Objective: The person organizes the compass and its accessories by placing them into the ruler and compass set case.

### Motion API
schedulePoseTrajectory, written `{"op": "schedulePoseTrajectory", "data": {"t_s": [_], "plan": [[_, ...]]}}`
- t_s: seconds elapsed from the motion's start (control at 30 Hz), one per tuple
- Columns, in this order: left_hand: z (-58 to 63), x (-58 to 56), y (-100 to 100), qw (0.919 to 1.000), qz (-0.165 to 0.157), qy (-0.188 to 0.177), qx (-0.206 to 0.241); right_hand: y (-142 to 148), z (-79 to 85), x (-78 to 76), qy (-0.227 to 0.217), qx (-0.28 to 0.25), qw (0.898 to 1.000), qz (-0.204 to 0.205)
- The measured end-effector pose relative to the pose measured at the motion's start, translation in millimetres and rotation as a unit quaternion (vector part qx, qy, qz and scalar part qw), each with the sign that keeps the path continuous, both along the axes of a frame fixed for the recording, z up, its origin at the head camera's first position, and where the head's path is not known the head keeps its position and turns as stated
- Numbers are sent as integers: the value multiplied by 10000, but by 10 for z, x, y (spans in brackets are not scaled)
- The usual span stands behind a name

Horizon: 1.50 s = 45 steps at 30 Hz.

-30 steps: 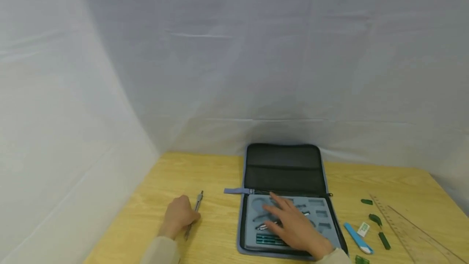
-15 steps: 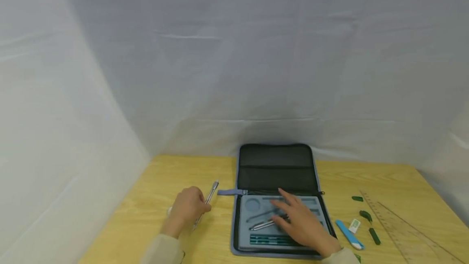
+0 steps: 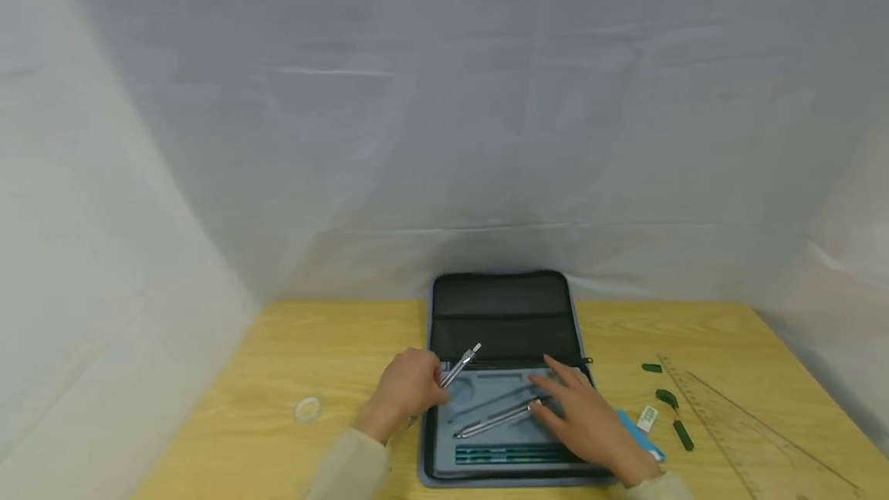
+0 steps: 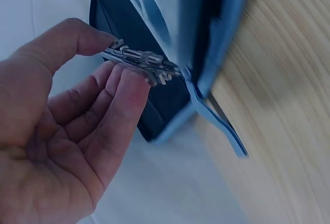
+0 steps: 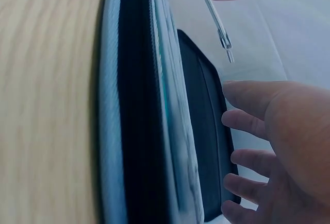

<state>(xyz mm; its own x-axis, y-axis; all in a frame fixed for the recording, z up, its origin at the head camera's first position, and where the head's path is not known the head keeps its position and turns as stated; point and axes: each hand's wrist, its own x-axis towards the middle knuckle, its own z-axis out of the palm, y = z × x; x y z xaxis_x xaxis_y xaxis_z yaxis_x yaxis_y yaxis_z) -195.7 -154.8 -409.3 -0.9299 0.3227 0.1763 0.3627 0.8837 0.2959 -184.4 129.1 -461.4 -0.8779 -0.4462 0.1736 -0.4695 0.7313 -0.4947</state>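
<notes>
In the head view my left hand pinches a silver metal drawing compass over the left side of an open zip case. The left wrist view shows the thumb and fingertips around the compass, near its metal joints. My right hand hovers over the right part of the case's grey moulded tray, fingers spread and holding nothing. A second silver metal instrument lies slantwise in the tray. In front of it lie dark green pencils. My right hand hides part of the tray.
On the table's right lie a blue-and-white cutter-like tool, an eraser, small dark green pieces and clear set squares. At left is a small white ring. A white sheet hangs behind.
My left hand has lifted the compass off the table and carried it right, over the case. The white ring at left has come into view. My right hand stays above the tray.
</notes>
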Motion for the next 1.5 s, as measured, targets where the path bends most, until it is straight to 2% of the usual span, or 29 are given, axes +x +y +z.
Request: {"op": "schedulePoseTrajectory", "data": {"t_s": [0.27,0.5,0.7,0.83,1.03,1.2,1.43,1.5], "plan": [[-41,-61,341,9979,-560,-307,-92,159,-72,24,-41,48,9998,-187],[-98,-135,597,9954,-721,-558,-292,259,-118,67,75,93,9992,-394],[-162,-176,708,9932,-762,-741,-467,287,-107,74,-41,61,9985,-541],[-201,-170,749,9929,-680,-641,-743,304,-104,85,-76,70,9980,-618],[-197,-176,793,9908,-756,-575,-965,331,-130,101,-43,90,9976,-687],[-150,-153,797,9894,-867,-585,-1006,331,-139,106,-26,55,9976,-695],[-143,-103,797,9892,-1023,-216,-1027,329,-140,124,-89,36,9976,-686],[-151,-105,790,9901,-1025,-223,-934,330,-145,130,-80,23,9977,-666]]}}
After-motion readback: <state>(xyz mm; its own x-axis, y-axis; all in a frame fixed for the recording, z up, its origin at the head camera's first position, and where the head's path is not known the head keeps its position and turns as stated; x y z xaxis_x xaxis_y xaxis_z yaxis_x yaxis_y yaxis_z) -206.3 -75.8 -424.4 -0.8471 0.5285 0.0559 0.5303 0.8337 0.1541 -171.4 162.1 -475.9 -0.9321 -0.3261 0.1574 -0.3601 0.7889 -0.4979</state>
